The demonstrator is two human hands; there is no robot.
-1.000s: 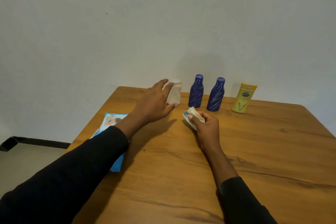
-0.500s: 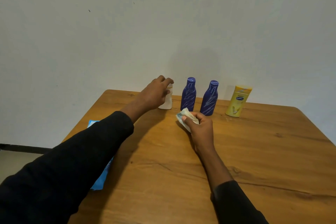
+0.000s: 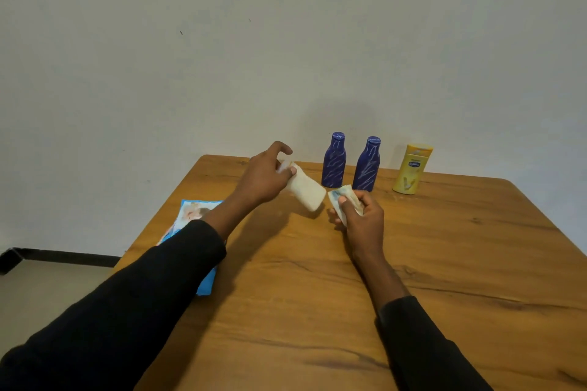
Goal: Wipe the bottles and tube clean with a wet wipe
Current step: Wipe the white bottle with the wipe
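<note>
Three bottles (image 3: 306, 190) (image 3: 334, 162) (image 3: 367, 167), one tube (image 3: 412, 170), one wipe (image 3: 335, 194).

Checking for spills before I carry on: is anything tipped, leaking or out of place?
No spill shows. Only the white bottle is tilted, because the left hand grips it near the cap. The blue bottles and yellow tube stand upright in a row at the back.

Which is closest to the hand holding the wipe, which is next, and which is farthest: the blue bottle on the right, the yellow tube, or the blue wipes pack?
Starting from the right hand in the head view:
1. the right blue bottle, standing just behind the hand.
2. the yellow tube, farther back and to the right.
3. the wipes pack, far off to the left.
</note>
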